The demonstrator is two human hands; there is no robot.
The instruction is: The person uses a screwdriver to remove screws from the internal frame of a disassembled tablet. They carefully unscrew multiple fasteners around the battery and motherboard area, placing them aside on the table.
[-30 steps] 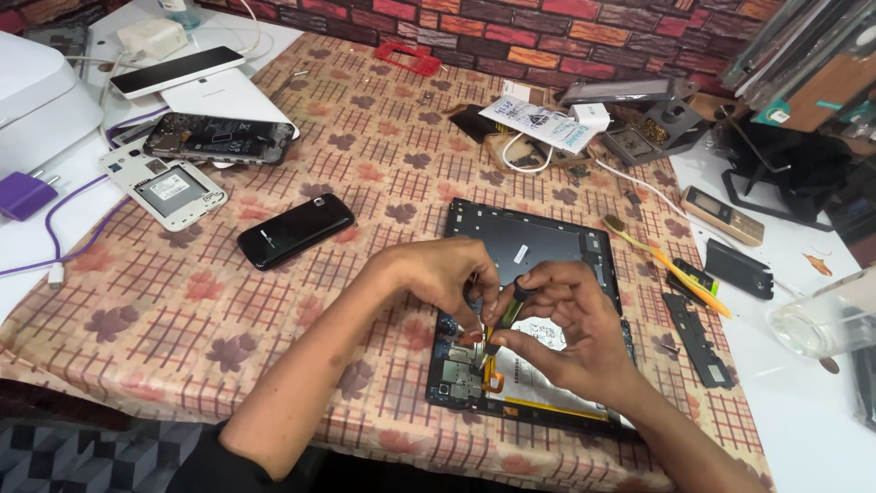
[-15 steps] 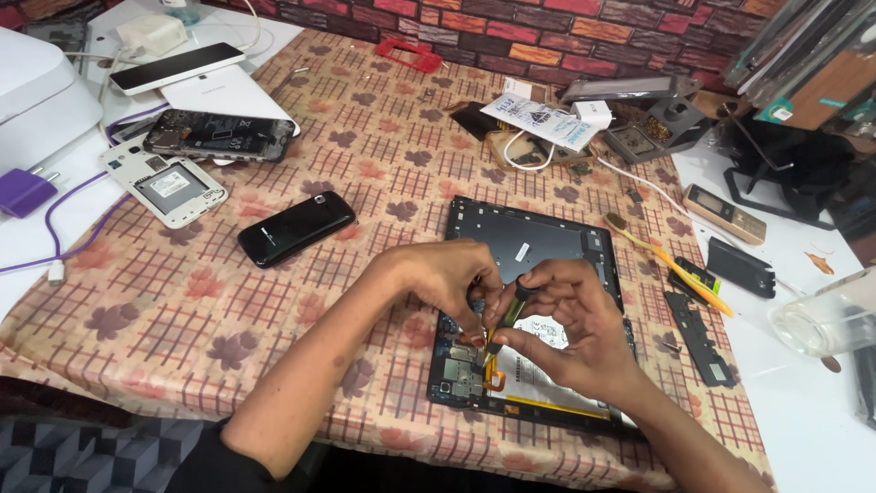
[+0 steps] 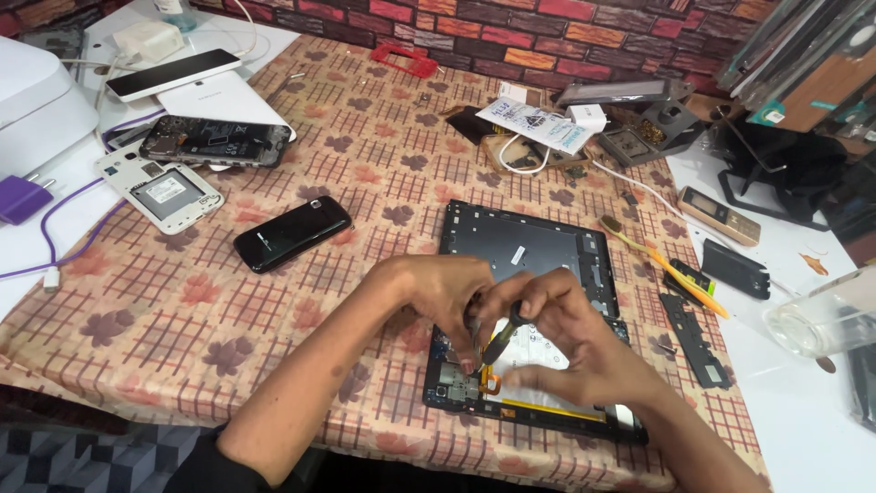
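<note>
Head view: both hands meet over the opened tablet (image 3: 534, 251) at 5 o'clock on the patterned surface (image 3: 182, 338). The right hand (image 3: 570, 333) pinches a dark screwdriver (image 3: 500, 342), tip down on the board; the left hand (image 3: 443, 288) presses fingertips beside it. A black phone (image 3: 292, 233) lies at 9 o'clock.

**Cluttered cloth, crowded table**

The table wears a checked, leaf-patterned tablecloth (image 3: 301, 365). Dead centre, an opened tablet (image 3: 529, 251) lies flat on it. At nine o'clock from that, a black phone (image 3: 292, 234); at ten, a white phone shell (image 3: 164, 189) and a bare phone board (image 3: 217, 141). Over at three o'clock, a yellow toothbrush (image 3: 671, 269); at eleven, a red frame (image 3: 404, 60).
</note>
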